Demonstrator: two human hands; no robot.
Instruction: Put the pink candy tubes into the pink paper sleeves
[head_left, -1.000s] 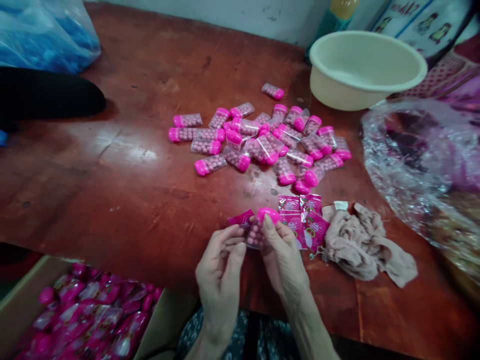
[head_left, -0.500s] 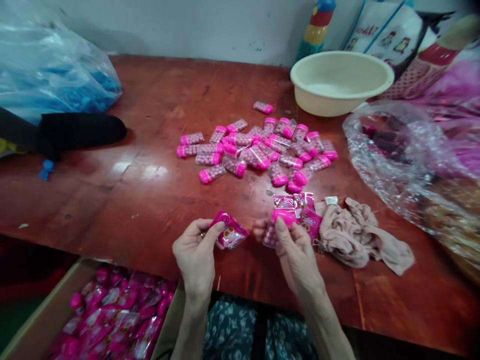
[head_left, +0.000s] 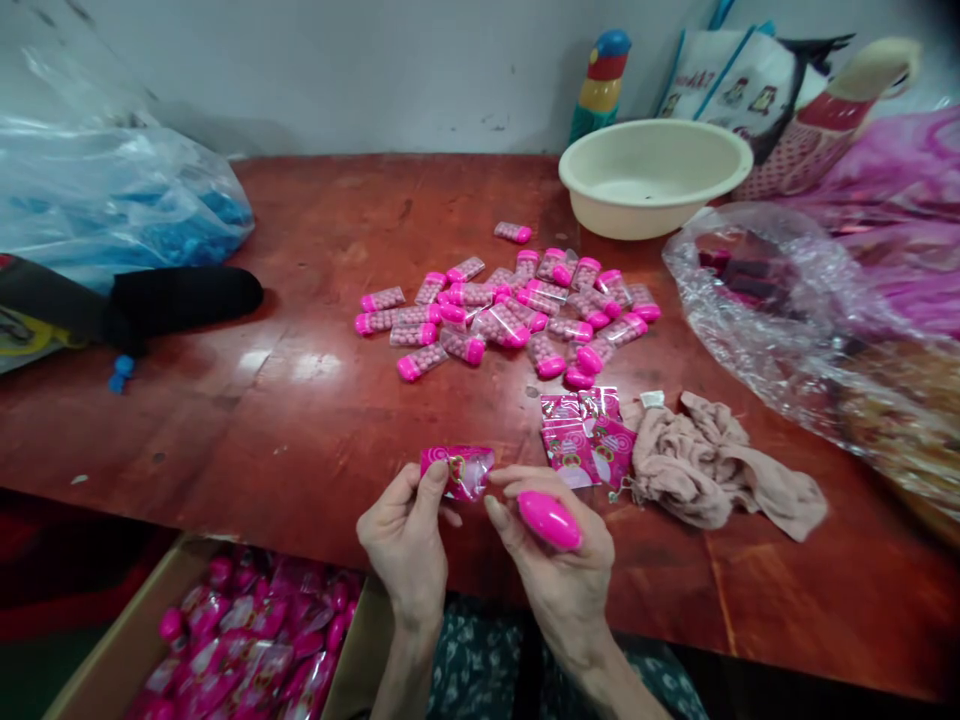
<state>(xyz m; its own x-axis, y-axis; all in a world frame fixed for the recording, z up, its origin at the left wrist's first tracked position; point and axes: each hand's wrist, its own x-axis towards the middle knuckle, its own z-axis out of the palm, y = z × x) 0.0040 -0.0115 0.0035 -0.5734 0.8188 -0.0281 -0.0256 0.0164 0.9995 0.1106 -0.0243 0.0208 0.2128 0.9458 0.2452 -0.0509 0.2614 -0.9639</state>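
Note:
Between thumb and fingers, my left hand (head_left: pixel 409 535) pinches a pink printed wrapper pouch (head_left: pixel 466 474) with a clear patch. My right hand (head_left: pixel 559 565) is closed around a candy container, whose glossy pink cap (head_left: pixel 550 519) points up toward me; its clear body is hidden in the palm. The right fingertips are close to the pouch's right edge; whether they touch it I cannot tell. Several flat pink wrapper pouches (head_left: pixel 574 445) lie just beyond the right hand. Farther back, a spread of clear containers (head_left: pixel 499 325) with pink caps and small balls inside lies on the red-brown table (head_left: pixel 315 430).
An open carton (head_left: pixel 112 640) of pink packed pieces stands below the table edge at left. A crumpled beige cloth (head_left: pixel 697 470) and a clear plastic bag (head_left: pixel 787 350) lie at right. Behind are a cream basin (head_left: pixel 656 215) and a bottle (head_left: pixel 600 85); a bag of blue pieces (head_left: pixel 127 200) sits left.
My right hand has moved left toward the pouch and turned the container so its cap faces me. The left hand has levelled the pouch. The camera view has shifted slightly.

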